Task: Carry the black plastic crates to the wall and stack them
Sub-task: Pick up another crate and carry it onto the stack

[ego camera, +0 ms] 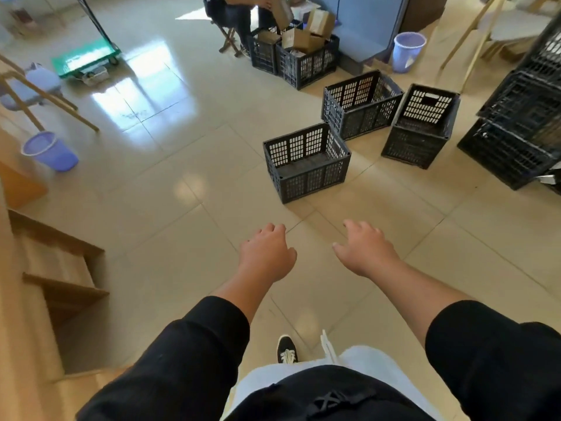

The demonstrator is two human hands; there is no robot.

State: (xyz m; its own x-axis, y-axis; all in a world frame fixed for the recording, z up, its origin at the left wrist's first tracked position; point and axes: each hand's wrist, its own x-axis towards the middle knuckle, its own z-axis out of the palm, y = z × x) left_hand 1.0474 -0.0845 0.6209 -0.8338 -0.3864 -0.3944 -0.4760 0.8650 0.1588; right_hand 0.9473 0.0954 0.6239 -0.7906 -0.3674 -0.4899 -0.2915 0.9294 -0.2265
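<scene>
From the head camera, the left hand (pixel 267 253) and right hand (pixel 362 249) reach out with fingers loosely apart, holding nothing. The nearest black crate (pixel 306 162) sits on the floor at twelve o'clock. It looks empty, stiff and light. Grab both top edges.

Floor (pixel 170 189): three open crates grouped right of centre.
- Nearest crate (pixel 306 162): alone, ahead of both hands.
- Middle crate (pixel 361 104): behind and right of it, corners near.
- Third crate (pixel 420 126): just right of the middle crate.

Right edge: crate stack (pixel 522 123).
Far centre: two filled crates (pixel 296 56) side by side, boxes (pixel 306 31) in them, a seated person (pixel 239 13) behind.
Far right: a bin (pixel 406 51) beside a partition.
Left edge: a second bin (pixel 50 150); wooden steps (pixel 60 278) nearer the camera.
Left hand (pixel 267 253) and right hand (pixel 362 250): empty, above bare floor.
</scene>
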